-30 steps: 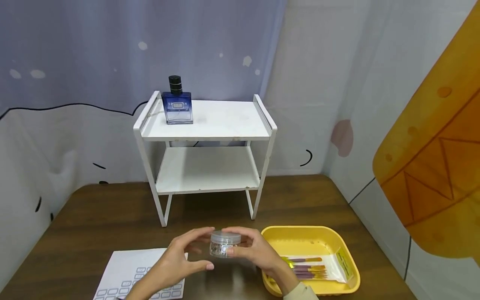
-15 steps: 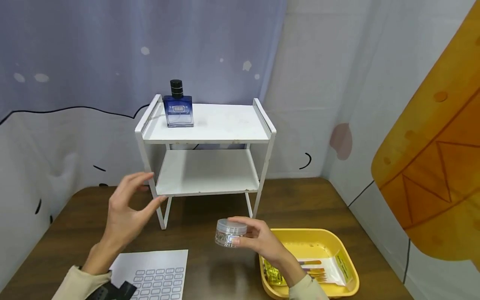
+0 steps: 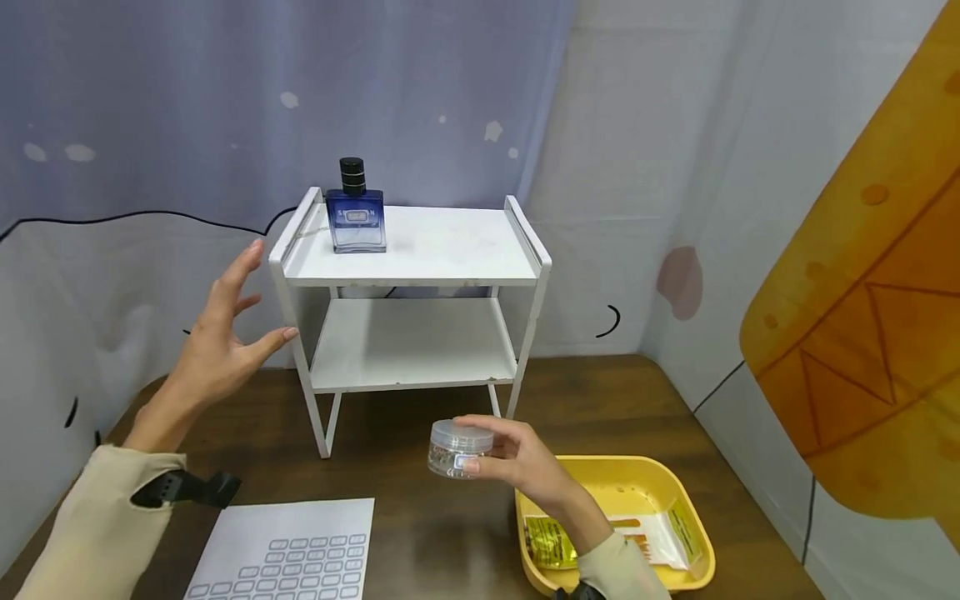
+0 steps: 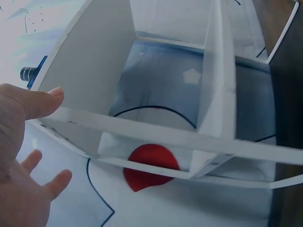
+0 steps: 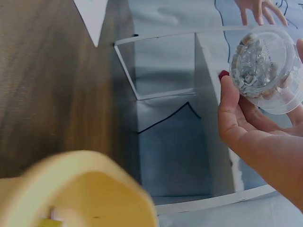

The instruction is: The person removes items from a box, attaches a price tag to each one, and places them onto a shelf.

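Observation:
Between the thumb and fingers of my right hand [image 3: 525,462] is a small clear jar [image 3: 450,450] with a translucent lid and a small label on its side. It is held above the table in front of the white two-tier shelf [image 3: 420,387]. In the right wrist view, shiny pieces show inside the jar [image 5: 255,66]. My left hand [image 3: 217,337] is raised at the shelf's left side, thumb and fingers spread, holding nothing. A blue perfume bottle [image 3: 357,221] with a black cap stands upright on the top tier, at its left end.
A yellow basket [image 3: 630,465] with a yellow packet [image 3: 550,542] and a white packet [image 3: 663,537] inside stands at the right. A sheet of printed labels [image 3: 300,533] lies at the front left of the wooden table [image 3: 420,533]. Printed curtains hang behind and at the sides.
My left hand has let go of the jar and risen leftward to beside the shelf. My right hand keeps hold of the jar and has lifted it slightly.

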`<move>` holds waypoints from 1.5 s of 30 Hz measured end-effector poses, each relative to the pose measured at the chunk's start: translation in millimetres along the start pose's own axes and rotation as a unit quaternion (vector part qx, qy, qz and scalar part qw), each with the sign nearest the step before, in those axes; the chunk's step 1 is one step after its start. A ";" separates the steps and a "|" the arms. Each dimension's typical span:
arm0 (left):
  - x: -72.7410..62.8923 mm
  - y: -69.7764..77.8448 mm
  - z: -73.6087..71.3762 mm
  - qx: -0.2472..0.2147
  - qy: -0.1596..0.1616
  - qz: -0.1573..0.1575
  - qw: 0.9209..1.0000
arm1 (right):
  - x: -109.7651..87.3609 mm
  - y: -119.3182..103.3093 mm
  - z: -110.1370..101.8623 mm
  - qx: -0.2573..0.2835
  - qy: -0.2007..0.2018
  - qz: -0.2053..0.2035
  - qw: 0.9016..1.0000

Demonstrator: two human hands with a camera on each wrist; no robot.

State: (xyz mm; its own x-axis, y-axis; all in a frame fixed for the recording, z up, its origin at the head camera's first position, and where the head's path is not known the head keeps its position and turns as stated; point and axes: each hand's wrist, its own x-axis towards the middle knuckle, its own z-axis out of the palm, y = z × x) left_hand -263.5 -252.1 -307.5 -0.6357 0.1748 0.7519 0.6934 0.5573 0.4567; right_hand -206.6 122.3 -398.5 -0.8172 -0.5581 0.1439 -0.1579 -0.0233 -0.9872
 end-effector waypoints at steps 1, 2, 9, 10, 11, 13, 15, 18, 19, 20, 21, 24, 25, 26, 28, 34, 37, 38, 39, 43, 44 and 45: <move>2.8 -0.8 -1.5 0.002 -0.003 0.006 1.000 | 1.7 -3.2 -0.1 -0.002 -0.001 -0.003 1.000; 5.4 -1.3 -2.6 0.002 -0.005 0.011 1.000 | 3.4 -6.2 -0.5 -0.004 -0.001 -0.007 1.000; 15.3 -5.9 -6.5 0.009 -0.009 0.031 0.999 | 13.9 -32.2 -6.2 -0.014 -0.015 -0.032 0.999; 15.7 -6.3 -6.6 0.011 -0.009 0.032 0.999 | 15.2 -36.5 -7.5 -0.017 -0.018 -0.037 0.999; 16.1 -6.8 -6.6 0.014 -0.008 0.034 0.999 | 16.3 -41.0 -8.9 -0.020 -0.021 -0.043 0.999; 16.9 -7.1 -6.4 0.013 -0.009 0.037 0.999 | 18.2 -50.6 -11.6 -0.032 -0.022 -0.053 0.998; 17.6 -7.2 -5.7 0.011 -0.012 0.038 0.999 | 20.2 -60.4 -14.8 -0.046 -0.024 -0.067 0.996; 19.1 -7.1 -6.4 0.012 -0.011 0.038 0.999 | 25.0 -76.3 -18.2 -0.062 -0.026 -0.082 0.994; 19.4 -6.9 -6.7 0.014 -0.011 0.036 0.999 | 26.9 -81.4 -19.0 -0.065 -0.026 -0.086 0.994; 19.6 -6.2 -6.8 0.017 -0.012 0.034 0.999 | 29.0 -86.4 -19.6 -0.067 -0.026 -0.088 0.994; 19.7 -5.9 -7.1 0.019 -0.013 0.032 0.999 | 31.0 -91.6 -19.9 -0.070 -0.025 -0.089 0.993; 19.4 -4.9 -7.5 0.025 -0.019 0.025 0.999 | 38.1 -105.4 -20.7 -0.076 -0.024 -0.096 0.992; 19.2 -4.3 -7.4 0.026 -0.021 0.022 0.999 | 40.3 -109.5 -21.0 -0.078 -0.025 -0.101 0.991; 18.8 -4.3 -7.3 0.027 -0.023 0.021 0.999 | 42.3 -113.7 -21.2 -0.080 -0.025 -0.105 0.991; 18.2 -3.7 -6.7 0.026 -0.025 0.019 0.999 | 45.9 -121.8 -21.9 -0.083 -0.025 -0.116 0.989; 17.1 -3.6 -2.8 0.025 -0.024 0.016 0.999 | 57.3 -148.1 -24.4 -0.118 -0.005 -0.151 0.982; 16.5 -4.4 -1.4 0.024 -0.023 0.016 0.999 | 65.1 -160.0 -26.5 -0.134 0.011 -0.156 0.979; 16.3 -4.6 -1.1 0.023 -0.022 0.016 0.999 | 67.8 -163.3 -27.3 -0.134 0.016 -0.156 0.978; 16.3 -4.8 -0.8 0.020 -0.022 0.015 0.999 | 70.4 -166.4 -27.9 -0.136 0.021 -0.156 0.978; 16.3 -5.1 -0.5 0.013 -0.021 0.011 1.000 | 83.0 -175.4 -30.0 -0.160 0.044 -0.151 0.975; 16.3 -5.3 -0.6 0.012 -0.021 0.010 1.000 | 87.0 -176.8 -30.4 -0.171 0.051 -0.148 0.973; 16.3 -5.6 -0.7 0.013 -0.020 0.010 1.000 | 91.1 -177.8 -30.8 -0.183 0.058 -0.143 0.971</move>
State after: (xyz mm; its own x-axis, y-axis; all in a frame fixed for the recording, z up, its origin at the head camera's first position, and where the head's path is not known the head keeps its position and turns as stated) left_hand -277.5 -252.9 -297.5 -0.6352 0.2188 0.7407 0.6978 0.5735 0.4291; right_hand -270.1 101.1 -207.8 -0.7651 -0.4742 0.4356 -0.5560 0.1451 -0.8184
